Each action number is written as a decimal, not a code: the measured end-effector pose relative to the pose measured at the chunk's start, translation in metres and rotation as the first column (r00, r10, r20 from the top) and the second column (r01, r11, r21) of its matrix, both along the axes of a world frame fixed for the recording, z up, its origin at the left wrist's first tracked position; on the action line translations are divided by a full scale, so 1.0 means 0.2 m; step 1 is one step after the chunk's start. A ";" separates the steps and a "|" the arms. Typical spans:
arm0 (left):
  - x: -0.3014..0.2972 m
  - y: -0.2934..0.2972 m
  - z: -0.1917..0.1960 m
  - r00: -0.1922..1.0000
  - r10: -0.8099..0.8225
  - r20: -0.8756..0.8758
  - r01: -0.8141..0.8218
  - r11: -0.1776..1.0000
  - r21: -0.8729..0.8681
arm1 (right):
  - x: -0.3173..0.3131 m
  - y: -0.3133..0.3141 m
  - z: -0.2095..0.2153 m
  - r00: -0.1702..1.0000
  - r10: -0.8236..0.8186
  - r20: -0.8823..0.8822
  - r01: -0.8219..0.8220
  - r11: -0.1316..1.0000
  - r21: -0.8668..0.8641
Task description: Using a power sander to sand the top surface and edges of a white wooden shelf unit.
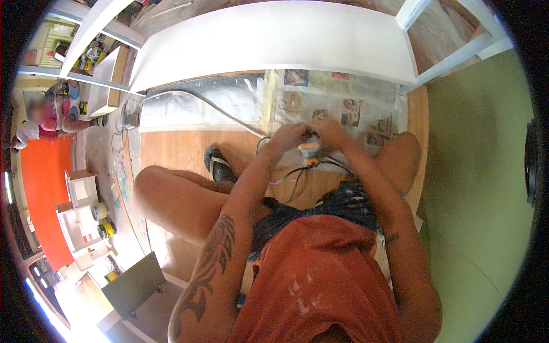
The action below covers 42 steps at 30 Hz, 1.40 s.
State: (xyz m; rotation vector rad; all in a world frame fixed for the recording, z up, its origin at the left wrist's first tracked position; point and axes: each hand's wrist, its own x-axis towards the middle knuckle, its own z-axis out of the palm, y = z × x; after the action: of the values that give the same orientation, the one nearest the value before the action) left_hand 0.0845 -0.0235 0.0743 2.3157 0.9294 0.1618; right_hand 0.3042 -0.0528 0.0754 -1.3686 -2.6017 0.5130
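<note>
I see both hands meeting over a small orange and white power tool (pixel 309 152) that sits on the wooden board (pixel 177 150) between the knees, a little far of the lap. My left hand (pixel 287 139) curls its grip over the tool's top from the left, fingers bent close around it; my right hand (pixel 331 134) does the same from the right, fingertips pinched at the tool's upper end. Whether either grip is fully closed on the body or only working at some small part, I cannot tell, since the hands cover it. Black cables (pixel 294 177) trail from the tool toward the lap and a longer cord (pixel 211 106) curves off to the far left. I judge the work to be in a fiddling, setting-up stage: the tool is not lifted, not pressed to any surface. Just beyond the hands, newspaper sheets (pixel 343 97) lie spread under a long white panel (pixel 274 43). A dark sandal (pixel 219 164) rests on the board at left, near the knee.
</note>
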 end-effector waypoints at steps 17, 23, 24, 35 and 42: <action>-0.02 0.06 0.00 0.993 0.120 0.022 -0.103 0.923 -0.370 | 0.06 0.04 -0.03 0.989 0.126 0.077 -0.126 0.992 0.000; 0.02 0.03 -0.05 0.992 0.054 0.114 -0.005 0.920 -0.391 | 0.10 0.04 -0.03 0.994 0.104 -0.019 -0.106 0.986 -0.132; 0.03 0.03 -0.05 1.000 0.019 0.020 -0.007 0.879 -0.477 | 0.09 0.02 -0.02 0.998 0.060 0.032 -0.051 0.971 -0.234; 0.04 0.03 -0.02 0.996 -0.046 -0.082 0.010 0.919 -0.395 | 0.12 0.00 0.04 0.995 0.008 -0.096 -0.028 0.977 -0.213; 0.03 0.04 -0.12 0.959 -0.183 -0.217 0.149 0.975 -0.167 | 0.03 -0.03 0.06 0.998 0.052 0.038 -0.048 0.994 -0.098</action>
State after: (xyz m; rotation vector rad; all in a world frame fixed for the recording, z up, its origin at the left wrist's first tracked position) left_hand 0.0896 -0.0164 0.0500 2.2913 0.8207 -0.2462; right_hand 0.3110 -0.0584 0.0882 -1.3583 -2.6822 0.6332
